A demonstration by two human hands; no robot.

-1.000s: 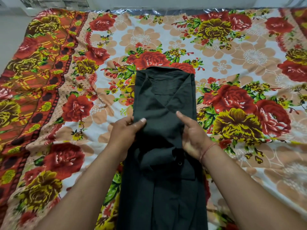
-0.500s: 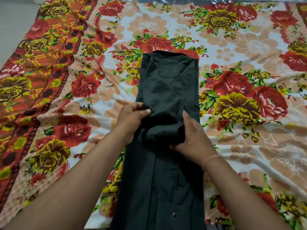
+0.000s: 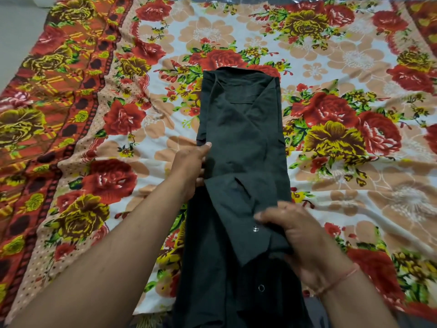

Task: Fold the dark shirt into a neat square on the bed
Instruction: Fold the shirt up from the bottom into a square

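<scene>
While the right hand [image 3: 305, 240] gripped a folded flap of the dark shirt [image 3: 241, 138] nearest the camera, fingers closed over the cloth beside a snap button [image 3: 255, 229], the left hand [image 3: 191, 166] lay farther off, fingers together against the shirt's left edge. The shirt stretched as a long narrow strip toward the far side of the floral bedsheet [image 3: 343, 55].

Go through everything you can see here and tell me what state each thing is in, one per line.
dark shirt: folded into a long narrow strip on the bed, not yet a square.
folded flap: lying slanted across the strip, snap button showing.
left hand: at the shirt's left edge, fingers partly hidden by the cloth.
right hand: gripping the flap's right side, blurred.
floral bedsheet: spread out, lightly wrinkled.
</scene>
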